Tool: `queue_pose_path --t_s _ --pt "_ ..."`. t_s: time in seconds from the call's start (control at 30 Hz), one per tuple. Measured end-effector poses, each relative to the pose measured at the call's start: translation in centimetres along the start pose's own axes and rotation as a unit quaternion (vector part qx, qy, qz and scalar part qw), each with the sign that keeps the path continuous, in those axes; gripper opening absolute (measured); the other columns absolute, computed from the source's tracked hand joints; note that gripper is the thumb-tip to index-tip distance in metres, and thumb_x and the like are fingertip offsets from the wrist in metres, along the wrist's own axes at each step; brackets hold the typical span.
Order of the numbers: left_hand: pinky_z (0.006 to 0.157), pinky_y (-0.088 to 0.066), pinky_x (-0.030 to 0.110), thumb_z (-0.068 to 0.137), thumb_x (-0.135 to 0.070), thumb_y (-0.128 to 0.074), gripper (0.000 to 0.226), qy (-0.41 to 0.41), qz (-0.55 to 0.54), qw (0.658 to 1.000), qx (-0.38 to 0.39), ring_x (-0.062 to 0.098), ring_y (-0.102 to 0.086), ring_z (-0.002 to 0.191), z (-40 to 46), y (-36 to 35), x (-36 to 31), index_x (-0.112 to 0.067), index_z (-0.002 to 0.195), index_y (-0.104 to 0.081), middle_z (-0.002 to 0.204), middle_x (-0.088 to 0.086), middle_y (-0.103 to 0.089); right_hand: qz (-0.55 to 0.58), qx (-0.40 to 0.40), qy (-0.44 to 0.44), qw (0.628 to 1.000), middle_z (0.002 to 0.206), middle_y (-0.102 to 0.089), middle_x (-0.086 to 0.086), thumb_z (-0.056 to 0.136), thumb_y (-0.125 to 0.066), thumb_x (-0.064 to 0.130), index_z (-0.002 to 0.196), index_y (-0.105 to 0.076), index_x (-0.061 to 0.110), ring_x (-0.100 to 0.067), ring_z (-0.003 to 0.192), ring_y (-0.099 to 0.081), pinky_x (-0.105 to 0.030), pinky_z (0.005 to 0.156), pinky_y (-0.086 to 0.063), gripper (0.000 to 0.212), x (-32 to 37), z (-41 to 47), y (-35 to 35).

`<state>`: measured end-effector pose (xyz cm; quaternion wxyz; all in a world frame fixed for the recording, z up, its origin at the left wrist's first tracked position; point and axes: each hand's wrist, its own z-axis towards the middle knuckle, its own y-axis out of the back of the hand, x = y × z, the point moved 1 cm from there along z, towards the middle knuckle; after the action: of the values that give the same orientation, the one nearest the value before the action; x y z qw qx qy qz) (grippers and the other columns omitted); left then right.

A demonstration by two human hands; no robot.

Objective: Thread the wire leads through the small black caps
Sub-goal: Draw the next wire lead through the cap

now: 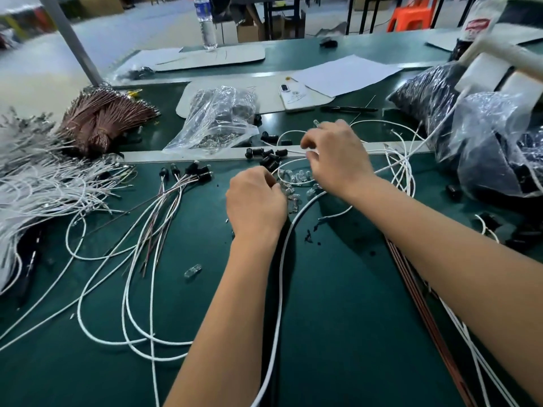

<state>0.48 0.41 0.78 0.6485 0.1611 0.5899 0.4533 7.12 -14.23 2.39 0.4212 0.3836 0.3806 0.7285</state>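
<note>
Loose small black caps [269, 156] lie in a cluster on the green table [338, 318] just beyond my hands. Several clear bulbs [296, 177] lie between the hands. My left hand [255, 201] is curled, and its fingertips pinch a white wire lead [279, 289] that runs back toward me. My right hand [338, 157] reaches over the bulbs with its fingers bent, pinching a thin white lead near the caps; what sits in its fingertips is hidden. Finished leads with black caps [199, 171] lie fanned out to the left.
A big heap of white wires [32, 177] and a brown wire bundle [102, 118] fill the left. A clear bag [217, 118] lies behind the caps; dark bags [484, 148] crowd the right. Brown rods [420, 304] lie under my right arm. A water bottle [205, 22] stands far back.
</note>
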Motion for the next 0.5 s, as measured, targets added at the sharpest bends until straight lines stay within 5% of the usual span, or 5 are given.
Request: queue_pose_path --t_s 0.1,0.17,0.33,0.5 --pt "0.087 -0.048 0.034 0.090 -0.025 -0.065 0.014 -0.016 0.016 1.000 0.007 0.027 -0.060 0.103 0.0 -0.2 0.1 -0.016 0.099 -0.072 0.103 0.008 -0.068 -0.053 0.123 0.056 0.989 0.151 -0.050 -0.002 0.099 -0.055 0.004 0.150 -0.051 0.022 -0.028 0.140 -0.036 -0.049 0.111 -0.041 0.054 1.0 2.0 -1.5" --pt "0.091 -0.043 0.034 0.091 -0.026 -0.063 0.019 -0.031 0.028 0.999 0.013 0.029 -0.054 0.108 -0.1 -0.4 0.0 -0.015 0.103 -0.072 0.108 0.010 -0.061 -0.085 0.169 0.072 0.979 0.147 -0.055 0.002 0.098 -0.054 0.005 0.146 -0.053 0.027 -0.028 0.139 -0.040 -0.050 0.105 -0.044 0.053 1.4 2.6 -2.2" --pt "0.093 -0.032 0.029 0.092 -0.029 -0.064 0.021 -0.053 0.026 0.998 -0.011 0.029 -0.042 0.113 -0.6 -0.8 -0.6 -0.016 0.107 -0.069 0.113 0.009 -0.050 0.016 0.091 0.031 0.995 0.115 -0.071 -0.007 0.096 -0.070 0.022 0.112 -0.077 0.019 -0.026 0.118 -0.056 -0.040 0.102 -0.047 0.018 1.6 2.9 -2.6" --pt "0.094 -0.030 0.027 0.093 -0.030 -0.066 0.019 -0.056 -0.001 0.998 -0.017 0.031 -0.047 0.112 -0.5 -0.5 -0.6 -0.016 0.104 -0.072 0.110 0.011 -0.054 0.085 0.071 -0.054 0.992 0.104 -0.074 -0.010 0.093 -0.076 0.030 0.098 -0.073 0.015 -0.028 0.105 -0.064 -0.031 0.082 -0.045 0.016 2.6 3.1 -2.7"
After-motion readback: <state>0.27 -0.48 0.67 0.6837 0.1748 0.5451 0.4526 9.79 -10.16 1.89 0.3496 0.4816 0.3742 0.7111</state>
